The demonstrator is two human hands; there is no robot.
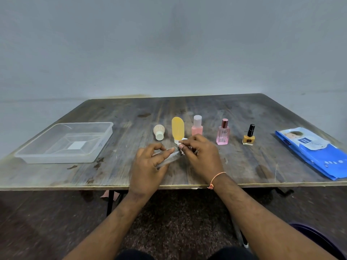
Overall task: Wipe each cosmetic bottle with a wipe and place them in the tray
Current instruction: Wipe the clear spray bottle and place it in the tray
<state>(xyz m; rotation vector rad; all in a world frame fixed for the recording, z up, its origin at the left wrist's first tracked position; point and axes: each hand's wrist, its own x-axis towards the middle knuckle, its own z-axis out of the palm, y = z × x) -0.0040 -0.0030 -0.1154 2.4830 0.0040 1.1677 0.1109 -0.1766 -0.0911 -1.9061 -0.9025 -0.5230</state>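
I seem to be in a bare back room or makeshift workspace, not a lived-in home. A scuffed, stained wooden table [131, 166] on black folding legs stands against a plain grey-blue wall [169, 44]. Below is a dark speckled floor [178, 222], and a purple chair edge [319, 239] shows beside me.

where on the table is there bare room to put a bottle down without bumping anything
Bare wood lies between the tray and the beige bottle, across the whole far strip behind the bottle row, and between the nail polish and the wipes pack. It is crowded around both hands, left hand and right hand.
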